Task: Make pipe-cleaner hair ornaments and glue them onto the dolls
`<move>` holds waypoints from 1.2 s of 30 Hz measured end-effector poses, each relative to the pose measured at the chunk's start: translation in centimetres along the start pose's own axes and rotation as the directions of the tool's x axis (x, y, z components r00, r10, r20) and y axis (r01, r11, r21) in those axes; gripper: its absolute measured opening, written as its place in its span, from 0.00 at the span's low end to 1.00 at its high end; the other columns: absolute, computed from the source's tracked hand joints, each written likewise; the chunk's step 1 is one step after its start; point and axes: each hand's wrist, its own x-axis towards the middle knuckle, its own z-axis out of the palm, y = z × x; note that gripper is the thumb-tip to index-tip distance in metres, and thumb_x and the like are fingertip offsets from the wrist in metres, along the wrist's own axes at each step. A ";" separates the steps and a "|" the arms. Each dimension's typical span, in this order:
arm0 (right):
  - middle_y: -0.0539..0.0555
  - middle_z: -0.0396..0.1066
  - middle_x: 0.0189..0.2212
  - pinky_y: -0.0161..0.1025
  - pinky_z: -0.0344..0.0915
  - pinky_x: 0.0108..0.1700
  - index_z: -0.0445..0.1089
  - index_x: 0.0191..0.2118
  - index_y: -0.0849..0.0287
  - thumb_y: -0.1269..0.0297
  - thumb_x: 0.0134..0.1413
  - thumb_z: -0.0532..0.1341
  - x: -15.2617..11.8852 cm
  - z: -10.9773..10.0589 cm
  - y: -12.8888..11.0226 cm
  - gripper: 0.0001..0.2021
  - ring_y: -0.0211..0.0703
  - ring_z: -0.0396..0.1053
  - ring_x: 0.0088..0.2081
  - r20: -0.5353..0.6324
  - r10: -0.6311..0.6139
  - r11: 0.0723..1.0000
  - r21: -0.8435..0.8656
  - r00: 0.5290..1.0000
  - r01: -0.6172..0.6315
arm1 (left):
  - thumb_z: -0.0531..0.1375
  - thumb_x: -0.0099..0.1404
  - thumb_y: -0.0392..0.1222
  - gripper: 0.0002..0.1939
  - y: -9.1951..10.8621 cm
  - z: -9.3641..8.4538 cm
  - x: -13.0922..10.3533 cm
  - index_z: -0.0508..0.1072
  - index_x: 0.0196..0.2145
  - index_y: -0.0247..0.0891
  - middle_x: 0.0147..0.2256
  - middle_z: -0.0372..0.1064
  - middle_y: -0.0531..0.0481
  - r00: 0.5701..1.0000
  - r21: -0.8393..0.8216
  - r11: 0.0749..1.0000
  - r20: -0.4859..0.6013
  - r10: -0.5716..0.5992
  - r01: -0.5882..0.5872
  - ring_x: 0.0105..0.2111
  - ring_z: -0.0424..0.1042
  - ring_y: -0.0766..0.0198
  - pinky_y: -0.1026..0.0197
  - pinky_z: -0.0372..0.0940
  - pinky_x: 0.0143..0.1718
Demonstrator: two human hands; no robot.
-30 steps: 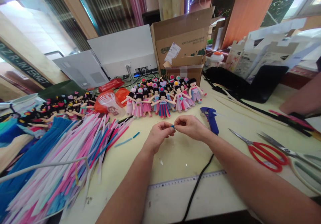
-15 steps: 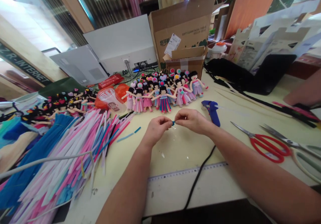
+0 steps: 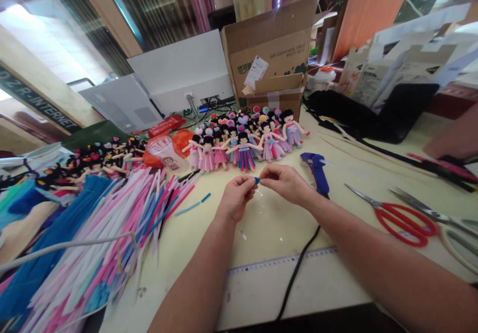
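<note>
Between my two hands is a small piece of blue pipe cleaner (image 3: pixel 257 180), mostly covered by fingertips. My left hand (image 3: pixel 239 193) pinches it between thumb and forefinger. From the other side the fingertips of my right hand (image 3: pixel 286 181) close on its edge. Just beyond stand several pipe-cleaner dolls (image 3: pixel 244 151) in coloured skirts. A blue glue gun (image 3: pixel 316 171) lies to the right of my right hand. Left of my left hand, two short cut blue pieces (image 3: pixel 192 206) rest on the table.
A heap of loose pipe cleaners (image 3: pixel 100 233) covers the left side. Red-handled scissors (image 3: pixel 405 221) and pale-handled scissors (image 3: pixel 444 218) lie at the right. A black cord (image 3: pixel 297 268) crosses the ruler (image 3: pixel 269 263) in front. A cardboard box (image 3: pixel 271 49) stands behind. Another person's arm (image 3: pixel 451 134) shows at the right edge.
The blue piece has turned and shows more between my fingertips. My left hand's fingers have curled further in. The camera view has tilted slightly.
</note>
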 end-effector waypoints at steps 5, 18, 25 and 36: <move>0.47 0.69 0.21 0.33 0.57 0.28 0.69 0.25 0.59 0.63 0.42 0.61 0.0 0.9 0.1 0.05 0.35 0.62 0.24 -0.087 0.043 0.995 0.091 0.995 -0.035 | 0.72 0.38 0.46 0.19 -0.3 0.4 -0.2 0.69 0.25 0.35 0.20 0.65 0.56 0.999 -0.097 0.995 -0.034 0.003 -0.007 0.20 0.60 0.75 0.71 0.55 0.23; 0.45 0.62 0.17 0.31 0.50 0.21 0.68 0.22 0.59 0.65 0.41 0.58 -0.1 -0.6 -0.4 0.05 0.31 0.55 0.20 0.108 0.105 0.994 -0.046 0.989 -0.100 | 0.65 0.49 0.47 0.11 1.0 -0.7 -0.5 0.75 0.25 0.35 0.24 0.72 0.49 0.993 0.316 0.948 0.116 0.011 -0.048 0.22 0.66 0.69 0.66 0.55 0.25; 0.46 0.65 0.19 0.31 0.53 0.24 0.69 0.24 0.59 0.70 0.40 0.58 -0.2 -0.6 -0.1 0.03 0.32 0.59 0.22 0.200 0.100 0.975 -0.213 0.975 -0.057 | 0.64 0.48 0.39 0.04 1.8 -0.7 -1.1 0.74 0.19 0.38 0.19 0.67 0.53 0.962 0.612 0.746 0.224 0.156 -0.263 0.22 0.62 0.67 0.64 0.55 0.26; 0.49 0.70 0.24 0.33 0.58 0.30 0.72 0.26 0.58 0.68 0.45 0.60 0.3 -1.2 0.5 0.04 0.35 0.64 0.27 0.073 -0.096 0.988 -0.116 0.993 0.104 | 0.65 0.46 0.42 0.07 1.1 -0.8 -0.4 0.73 0.21 0.37 0.20 0.68 0.52 0.983 0.396 0.900 0.085 0.163 -0.183 0.23 0.62 0.68 0.64 0.57 0.27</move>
